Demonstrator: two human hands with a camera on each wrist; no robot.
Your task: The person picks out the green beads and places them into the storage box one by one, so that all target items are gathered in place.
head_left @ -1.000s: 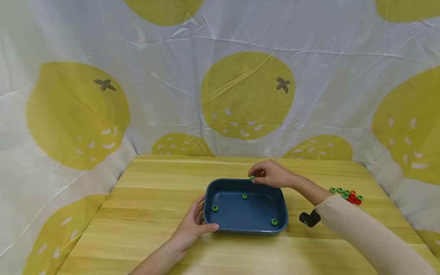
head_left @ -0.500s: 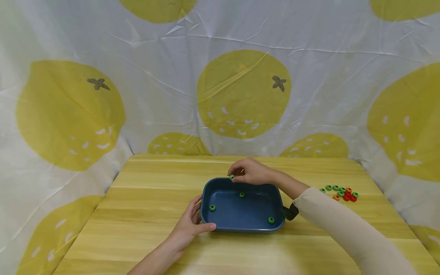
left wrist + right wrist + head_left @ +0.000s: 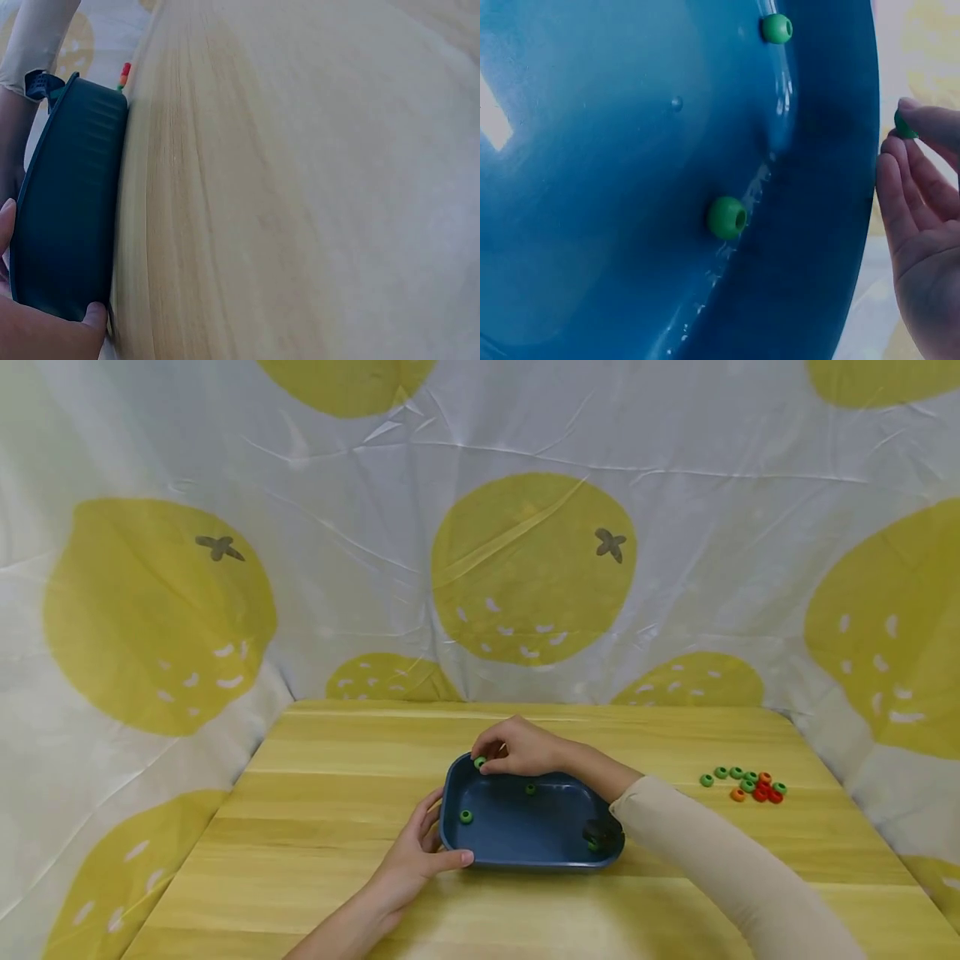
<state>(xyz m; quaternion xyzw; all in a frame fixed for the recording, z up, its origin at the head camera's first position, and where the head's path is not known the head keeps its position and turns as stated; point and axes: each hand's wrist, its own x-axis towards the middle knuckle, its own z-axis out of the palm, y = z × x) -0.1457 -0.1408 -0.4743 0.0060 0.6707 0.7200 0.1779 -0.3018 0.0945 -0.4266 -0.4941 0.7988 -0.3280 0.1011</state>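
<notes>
A blue plastic basin [image 3: 517, 831] stands on the wooden table. My left hand [image 3: 412, 864] grips its left end, the thumb on the near rim and the other fingers round the outer wall. Between thumb and fingertips my right hand [image 3: 521, 747] pinches a green bead [image 3: 480, 762] at the basin's far left corner; the right wrist view shows this bead [image 3: 905, 127] too. Inside the basin lie a green bead [image 3: 530, 789] near the far wall, a second green bead [image 3: 466, 817] at the left, and a third green bead [image 3: 593, 845], partly hidden by the black wrist camera.
To the right of the basin, a loose group of green beads [image 3: 737, 772], orange beads [image 3: 738, 795] and red beads [image 3: 761, 793] lies on the table [image 3: 337, 793]. A lemon-print cloth [image 3: 360, 568] hangs behind the table.
My right hand has moved left along the far rim with the green bead, then slightly down at the far left corner. My left hand keeps its hold on the basin.
</notes>
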